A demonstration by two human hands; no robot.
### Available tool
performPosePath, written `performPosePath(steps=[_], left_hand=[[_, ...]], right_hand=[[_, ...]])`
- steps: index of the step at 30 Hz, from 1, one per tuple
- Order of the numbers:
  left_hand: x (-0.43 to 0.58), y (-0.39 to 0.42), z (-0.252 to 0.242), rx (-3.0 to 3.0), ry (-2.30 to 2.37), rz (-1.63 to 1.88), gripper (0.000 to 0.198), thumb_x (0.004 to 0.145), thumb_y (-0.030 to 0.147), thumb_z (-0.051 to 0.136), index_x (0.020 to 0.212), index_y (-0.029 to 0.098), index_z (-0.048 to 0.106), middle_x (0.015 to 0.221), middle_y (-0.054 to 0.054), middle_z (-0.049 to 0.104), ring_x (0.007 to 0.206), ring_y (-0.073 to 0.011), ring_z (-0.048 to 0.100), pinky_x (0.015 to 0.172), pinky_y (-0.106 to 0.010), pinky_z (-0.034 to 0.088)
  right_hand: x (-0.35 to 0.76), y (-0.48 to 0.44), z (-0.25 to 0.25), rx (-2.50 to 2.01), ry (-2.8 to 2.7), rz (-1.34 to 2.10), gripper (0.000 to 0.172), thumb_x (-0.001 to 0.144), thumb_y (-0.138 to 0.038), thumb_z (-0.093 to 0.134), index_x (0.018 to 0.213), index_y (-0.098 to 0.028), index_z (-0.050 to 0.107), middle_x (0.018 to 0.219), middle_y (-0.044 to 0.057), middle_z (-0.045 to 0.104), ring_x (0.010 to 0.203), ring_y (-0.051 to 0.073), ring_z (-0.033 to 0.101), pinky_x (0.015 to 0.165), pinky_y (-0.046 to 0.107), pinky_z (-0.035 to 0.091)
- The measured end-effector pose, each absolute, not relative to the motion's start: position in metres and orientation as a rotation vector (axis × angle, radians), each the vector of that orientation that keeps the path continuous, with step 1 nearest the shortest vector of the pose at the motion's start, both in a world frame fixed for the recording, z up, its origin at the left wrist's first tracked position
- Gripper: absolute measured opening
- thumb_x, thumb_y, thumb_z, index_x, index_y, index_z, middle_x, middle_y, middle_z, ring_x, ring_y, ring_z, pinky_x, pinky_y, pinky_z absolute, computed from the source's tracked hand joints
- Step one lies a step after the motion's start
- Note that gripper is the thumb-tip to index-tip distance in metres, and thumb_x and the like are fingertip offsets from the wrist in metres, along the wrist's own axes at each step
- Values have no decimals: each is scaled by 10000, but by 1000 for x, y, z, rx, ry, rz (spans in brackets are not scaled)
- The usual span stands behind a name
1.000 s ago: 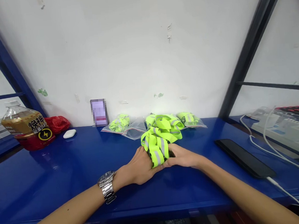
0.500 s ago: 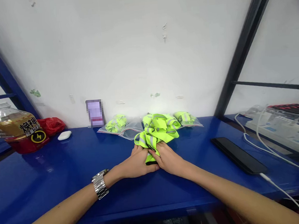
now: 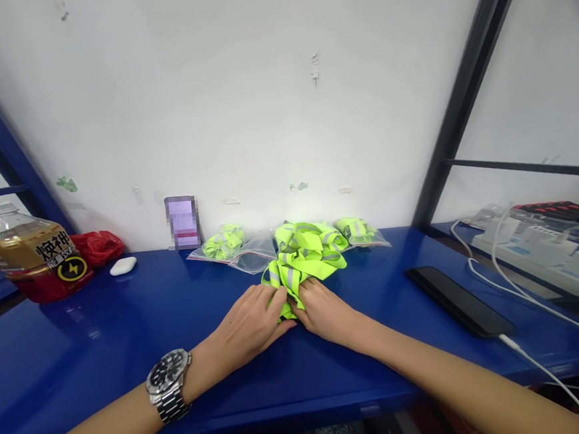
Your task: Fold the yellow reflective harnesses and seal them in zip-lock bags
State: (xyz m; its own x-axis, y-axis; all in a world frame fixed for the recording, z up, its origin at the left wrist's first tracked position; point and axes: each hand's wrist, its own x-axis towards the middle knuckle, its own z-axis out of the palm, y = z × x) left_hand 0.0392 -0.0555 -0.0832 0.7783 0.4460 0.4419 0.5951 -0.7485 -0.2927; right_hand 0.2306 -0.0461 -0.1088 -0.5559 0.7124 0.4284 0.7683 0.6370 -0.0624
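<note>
Head view: left hand (image 3: 250, 322) and right hand (image 3: 327, 311) close on the near end of the neon strap bundle (image 3: 306, 254), fingers gripping webbing no longer draped over them.

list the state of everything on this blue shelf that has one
neon yellow reflective strap bundle, loose, bunched under both hands
left hand, fingers flat on bundle
right hand, fingers curled into bundle
clear zip bags, holding folded straps
black phone, screen dark, cable plugged in
brown drink bottle, upright, nearly full
</note>
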Motion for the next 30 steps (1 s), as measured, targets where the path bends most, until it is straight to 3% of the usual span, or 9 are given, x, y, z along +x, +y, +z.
performPosePath(steps=[3,6,9,14,18,20,25,30], left_hand=[[46,-55,-70,-2468,-512,-393,436,915,298,523,1318,164,426,1259,-149,563,1149,-308,537,966,-473,413],[52,-51,-65,-2537,-384,-300,542,915,338,513,1388,125,356,1384,-156,483,1295,-289,431,1079,-436,316],[52,-44,-76,-2546,-486,-317,540,929,344,466,1373,54,363,1360,-204,495,1247,-303,483,1034,-421,368],[46,-44,-91,-2571,-614,-324,446,946,350,436,1279,55,449,1187,-195,590,1112,-317,565,918,-431,465],[42,-49,-86,-2693,-687,-342,428,926,278,474,1296,70,425,1175,-173,582,1093,-293,566,921,-405,477],[38,-49,-83,-2776,-731,-396,442,928,298,483,1317,102,408,1203,-165,568,1117,-283,557,928,-399,477],[28,-44,-82,-2945,-845,-459,519,919,446,503,1351,186,382,1220,-129,569,1069,-254,586,884,-386,498],[26,-38,-85,-2941,-764,-448,427,955,369,438,1324,160,394,1207,-145,573,1116,-263,564,944,-411,469]], right_hand=[[230,-44,-111,-1116,-2518,-345,331,891,-132,456,1203,-87,554,1150,180,624,1086,303,573,957,464,464],[230,-42,-113,-1056,-2584,-440,349,902,-123,439,1232,-99,550,1205,179,613,1130,308,560,993,491,430],[233,-42,-112,-1090,-2555,-277,344,914,-207,475,1226,-83,552,1190,174,622,1130,286,558,994,441,438],[237,-48,-105,-1181,-2493,2,333,914,-288,483,1183,-110,566,1170,158,612,1149,274,524,1011,446,406],[249,-58,-91,-1100,-2486,291,489,923,-436,472,1333,-170,443,1310,137,523,1256,271,446,1034,436,398],[257,-63,-86,-1065,-2517,344,555,915,-498,472,1374,-195,399,1337,126,505,1240,262,472,1015,409,428],[268,-69,-89,-1002,-2599,-10,641,885,-481,544,1403,-157,351,1357,158,498,1212,303,506,968,437,473],[255,-57,-95,-989,-2647,-374,405,920,-334,531,1259,-120,477,1082,158,643,1004,297,618,844,439,516]])
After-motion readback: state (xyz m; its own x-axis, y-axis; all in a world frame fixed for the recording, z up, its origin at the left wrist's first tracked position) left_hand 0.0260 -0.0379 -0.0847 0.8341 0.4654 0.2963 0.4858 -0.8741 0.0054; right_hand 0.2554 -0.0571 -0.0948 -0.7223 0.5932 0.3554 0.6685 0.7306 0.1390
